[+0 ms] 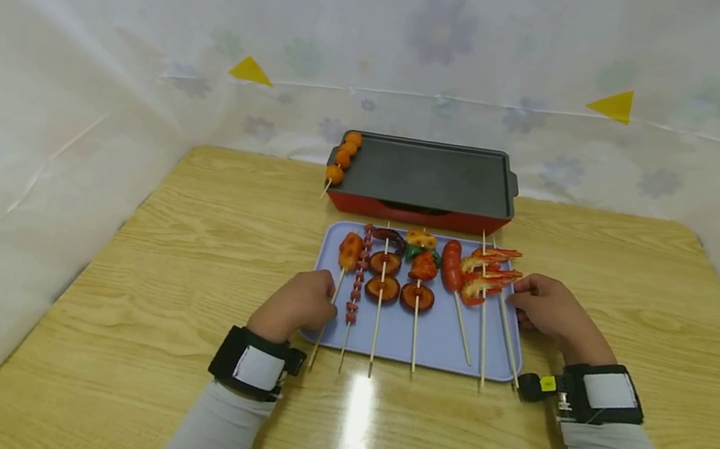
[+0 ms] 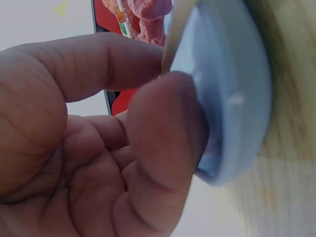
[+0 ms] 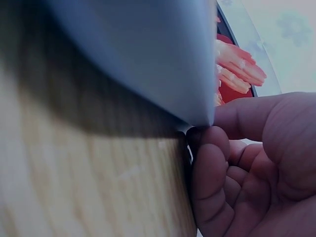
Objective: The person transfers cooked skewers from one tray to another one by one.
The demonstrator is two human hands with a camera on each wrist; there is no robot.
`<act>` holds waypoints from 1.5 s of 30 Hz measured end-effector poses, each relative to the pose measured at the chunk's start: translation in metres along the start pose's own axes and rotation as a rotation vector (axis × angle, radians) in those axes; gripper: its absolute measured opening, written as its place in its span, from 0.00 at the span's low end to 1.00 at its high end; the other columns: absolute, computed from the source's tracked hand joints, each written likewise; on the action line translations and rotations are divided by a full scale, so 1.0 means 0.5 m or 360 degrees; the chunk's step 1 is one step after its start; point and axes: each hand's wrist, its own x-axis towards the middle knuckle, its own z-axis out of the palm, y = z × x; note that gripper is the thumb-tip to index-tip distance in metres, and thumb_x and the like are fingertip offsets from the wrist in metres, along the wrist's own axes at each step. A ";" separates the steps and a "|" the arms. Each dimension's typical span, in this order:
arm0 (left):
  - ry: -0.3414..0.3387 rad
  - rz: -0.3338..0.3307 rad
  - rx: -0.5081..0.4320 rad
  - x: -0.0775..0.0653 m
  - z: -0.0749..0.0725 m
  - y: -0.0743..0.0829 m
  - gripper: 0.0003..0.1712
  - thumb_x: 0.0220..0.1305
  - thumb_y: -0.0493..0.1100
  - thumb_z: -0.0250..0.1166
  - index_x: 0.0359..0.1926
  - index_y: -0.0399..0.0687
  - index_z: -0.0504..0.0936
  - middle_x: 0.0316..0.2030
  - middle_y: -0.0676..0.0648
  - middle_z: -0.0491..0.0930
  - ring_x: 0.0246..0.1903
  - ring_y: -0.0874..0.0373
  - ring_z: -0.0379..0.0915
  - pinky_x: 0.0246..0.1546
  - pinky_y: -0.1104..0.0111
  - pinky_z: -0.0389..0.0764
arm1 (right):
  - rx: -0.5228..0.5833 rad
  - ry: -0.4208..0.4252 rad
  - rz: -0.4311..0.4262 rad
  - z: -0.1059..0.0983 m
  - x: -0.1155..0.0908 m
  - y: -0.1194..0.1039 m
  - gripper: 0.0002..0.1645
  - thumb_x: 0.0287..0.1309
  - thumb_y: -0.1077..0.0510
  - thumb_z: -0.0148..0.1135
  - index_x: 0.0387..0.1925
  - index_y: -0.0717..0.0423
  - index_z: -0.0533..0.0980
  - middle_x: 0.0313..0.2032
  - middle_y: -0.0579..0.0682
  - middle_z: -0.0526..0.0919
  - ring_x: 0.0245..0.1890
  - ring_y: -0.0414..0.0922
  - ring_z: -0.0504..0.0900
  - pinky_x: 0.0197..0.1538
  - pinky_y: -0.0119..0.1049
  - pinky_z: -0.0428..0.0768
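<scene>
A light purple-blue tray (image 1: 447, 346) holds several food skewers. At its left end my left hand (image 1: 303, 301) pinches the wooden stick of the leftmost skewer (image 1: 350, 251), which carries a browned wing-like piece. In the left wrist view the stick (image 2: 178, 34) passes between thumb and finger, close to the tray rim (image 2: 259, 89); the exact contact is partly hidden. On the opposite side my right hand (image 1: 549, 312) grips the tray's right edge between thumb and fingers. The right wrist view has the tray corner (image 3: 200, 106) at those fingertips.
Behind the tray stands a red-and-black grill (image 1: 425, 176) with an orange-ball skewer (image 1: 344, 158) at its left end. Mushroom skewers (image 1: 381, 288), a sausage skewer (image 1: 451, 268) and shrimp skewers (image 1: 482, 285) lie on the tray. Some sticks overhang the wooden table (image 1: 181, 266) at the tray's front.
</scene>
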 end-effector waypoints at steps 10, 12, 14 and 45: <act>0.0261 0.0037 -0.0139 -0.006 -0.002 -0.010 0.10 0.65 0.44 0.62 0.34 0.40 0.76 0.26 0.45 0.74 0.24 0.53 0.69 0.22 0.65 0.68 | -0.0010 0.0009 0.0013 0.001 0.002 0.002 0.14 0.68 0.60 0.53 0.47 0.69 0.68 0.29 0.53 0.73 0.29 0.45 0.74 0.30 0.36 0.77; 0.0349 0.0099 -0.0206 -0.003 -0.002 -0.011 0.10 0.66 0.44 0.62 0.34 0.41 0.76 0.27 0.45 0.74 0.25 0.53 0.69 0.23 0.65 0.68 | -0.0009 0.0003 0.0010 0.000 0.001 0.000 0.14 0.68 0.60 0.53 0.47 0.69 0.68 0.30 0.53 0.73 0.29 0.45 0.74 0.30 0.36 0.77; 0.0450 0.0190 -0.0252 0.001 -0.003 -0.011 0.10 0.66 0.43 0.63 0.35 0.40 0.76 0.31 0.42 0.75 0.29 0.51 0.71 0.27 0.62 0.71 | -0.0003 -0.0005 0.0015 0.000 0.001 0.000 0.14 0.69 0.60 0.53 0.47 0.69 0.68 0.31 0.53 0.74 0.29 0.45 0.74 0.31 0.36 0.77; 0.0967 0.0845 0.0362 0.057 -0.052 -0.047 0.60 0.58 0.75 0.60 0.79 0.52 0.43 0.77 0.37 0.33 0.73 0.31 0.21 0.68 0.36 0.43 | -0.0003 0.0009 0.0031 0.001 0.002 0.001 0.15 0.68 0.60 0.53 0.49 0.69 0.68 0.31 0.53 0.73 0.30 0.45 0.74 0.31 0.36 0.77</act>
